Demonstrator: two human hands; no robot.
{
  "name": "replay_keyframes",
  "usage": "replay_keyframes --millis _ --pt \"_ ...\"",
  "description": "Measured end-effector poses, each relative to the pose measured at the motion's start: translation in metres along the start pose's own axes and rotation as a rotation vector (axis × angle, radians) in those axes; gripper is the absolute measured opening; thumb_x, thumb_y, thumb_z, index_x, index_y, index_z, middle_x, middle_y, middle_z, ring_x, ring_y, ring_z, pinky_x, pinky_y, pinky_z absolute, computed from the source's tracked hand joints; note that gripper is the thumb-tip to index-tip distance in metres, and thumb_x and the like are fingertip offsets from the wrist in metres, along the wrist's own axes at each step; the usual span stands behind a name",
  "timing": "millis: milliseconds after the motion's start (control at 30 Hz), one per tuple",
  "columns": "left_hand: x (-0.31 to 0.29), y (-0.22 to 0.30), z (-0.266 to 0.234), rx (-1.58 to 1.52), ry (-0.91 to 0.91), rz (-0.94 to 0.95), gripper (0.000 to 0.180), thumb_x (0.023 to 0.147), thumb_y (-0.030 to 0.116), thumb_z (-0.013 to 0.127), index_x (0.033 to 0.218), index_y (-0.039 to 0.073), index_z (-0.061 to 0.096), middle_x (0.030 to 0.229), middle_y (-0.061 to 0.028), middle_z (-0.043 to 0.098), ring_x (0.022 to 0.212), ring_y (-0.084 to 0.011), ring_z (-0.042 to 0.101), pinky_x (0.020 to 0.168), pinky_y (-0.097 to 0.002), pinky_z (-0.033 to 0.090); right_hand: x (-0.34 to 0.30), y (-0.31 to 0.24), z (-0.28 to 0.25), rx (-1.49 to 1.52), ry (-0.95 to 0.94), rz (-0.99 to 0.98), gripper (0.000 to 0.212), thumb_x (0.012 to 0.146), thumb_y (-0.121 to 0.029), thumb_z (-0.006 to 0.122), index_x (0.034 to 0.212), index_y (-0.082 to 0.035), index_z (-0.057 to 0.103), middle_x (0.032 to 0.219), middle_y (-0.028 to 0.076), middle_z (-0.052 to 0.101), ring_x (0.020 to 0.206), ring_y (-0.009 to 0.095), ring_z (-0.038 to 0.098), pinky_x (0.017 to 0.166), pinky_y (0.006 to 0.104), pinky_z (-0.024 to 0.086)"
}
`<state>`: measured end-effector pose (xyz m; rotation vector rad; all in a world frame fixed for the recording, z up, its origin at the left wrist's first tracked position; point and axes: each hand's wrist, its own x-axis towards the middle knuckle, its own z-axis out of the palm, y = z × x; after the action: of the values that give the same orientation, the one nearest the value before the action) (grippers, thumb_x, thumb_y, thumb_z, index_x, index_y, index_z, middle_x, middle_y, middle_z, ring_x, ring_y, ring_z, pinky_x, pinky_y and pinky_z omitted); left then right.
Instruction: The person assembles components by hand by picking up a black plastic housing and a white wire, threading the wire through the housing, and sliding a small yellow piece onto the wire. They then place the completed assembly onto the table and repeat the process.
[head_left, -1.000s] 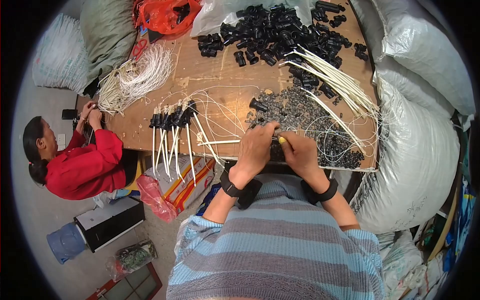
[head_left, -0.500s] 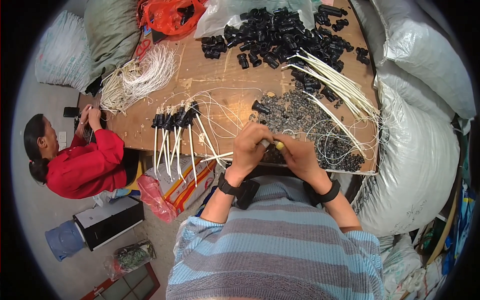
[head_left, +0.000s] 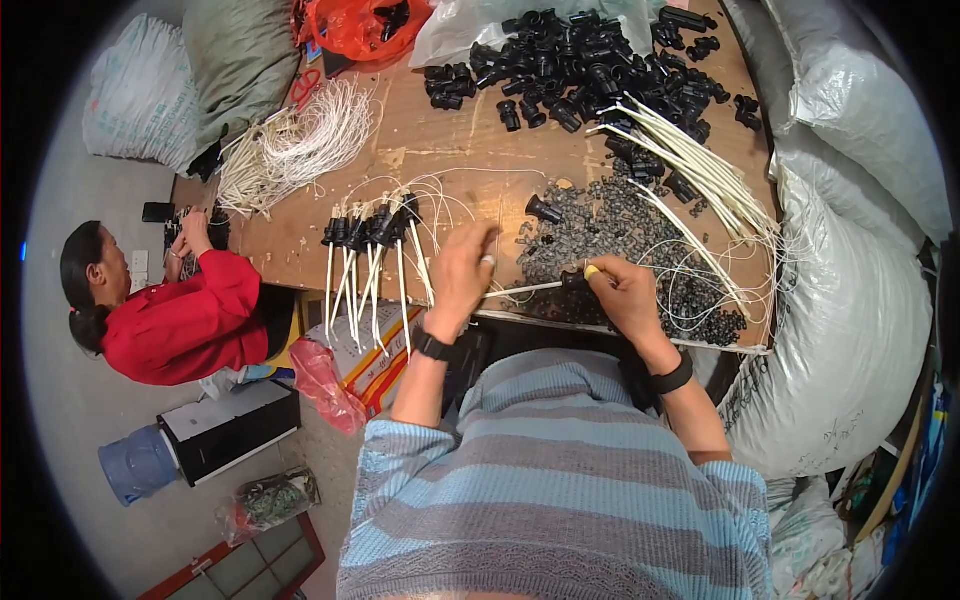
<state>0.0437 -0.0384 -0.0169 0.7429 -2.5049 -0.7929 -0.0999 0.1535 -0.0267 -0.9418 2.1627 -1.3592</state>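
A wooden table [head_left: 470, 150] hemmed by bulging white sacks [head_left: 850, 330] — the orange bag [head_left: 365, 25] at its far edge holds dark parts. The left hand [head_left: 462, 275] pinches a white cable [head_left: 525, 289] above the near edge; the right hand [head_left: 622, 295] grips a black socket [head_left: 574, 281] at its other end, beside small grey pieces [head_left: 640, 250].

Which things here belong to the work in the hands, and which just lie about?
In use: white wire held by left hand and right hand; small grey parts; finished black-capped wires.
Lying about: red scissors; blue water bottle; white sacks.
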Motion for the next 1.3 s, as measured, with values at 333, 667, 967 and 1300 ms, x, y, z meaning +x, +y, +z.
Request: replay_keyframes --millis 333,667,967,1300 --pt "0.014 0.002 0.022 -0.224 -0.123 -0.066 0.028 0.070 -0.011 0.061 0.092 0.004 0.069 0.085 -0.0098 0.063 0.081 -0.0223 0.062 0.073 -0.0311 0.048 0.002 0.006 0.000 0.005 0.095 0.041 0.013 0.082 -0.011 0.063 0.090 -0.004 0.069 0.066 0.010 0.063 0.055 0.016 0.057 0.052 0.0286 0.043" --pt "-0.003 0.070 0.049 -0.811 -0.061 -0.363 0.022 0.071 -0.011 0.061 0.085 0.004 0.070 0.076 0.0016 0.060 0.068 -0.0061 0.055 0.062 -0.0214 0.046 0.002 -0.007 0.014 -0.374 0.256 -0.308 0.007 0.084 -0.011 0.063 0.088 -0.009 0.067 0.071 0.011 0.064 0.059 0.029 0.062 0.049 0.0336 0.046" --pt "0.000 0.061 0.039 -0.526 -0.043 -0.210 0.016 0.069 -0.008 0.065 0.080 0.002 0.069 0.071 0.0016 0.057 0.064 -0.0056 0.050 0.059 -0.0202 0.040 -0.003 -0.015 0.014 -0.249 0.241 -0.434 0.010 0.079 -0.010 0.065 0.088 -0.009 0.066 0.064 0.005 0.060 0.052 0.023 0.060 0.044 0.0320 0.042" --pt "0.007 0.058 0.030 -0.337 0.023 0.219 0.028 0.066 -0.008 0.065 0.092 0.002 0.068 0.086 -0.0089 0.065 0.084 -0.0218 0.064 0.076 -0.0305 0.050 0.004 -0.006 -0.013 0.503 -0.099 0.029 0.017 0.083 -0.002 0.065 0.099 -0.002 0.069 0.071 -0.003 0.062 0.054 0.003 0.049 0.047 0.0212 0.037"
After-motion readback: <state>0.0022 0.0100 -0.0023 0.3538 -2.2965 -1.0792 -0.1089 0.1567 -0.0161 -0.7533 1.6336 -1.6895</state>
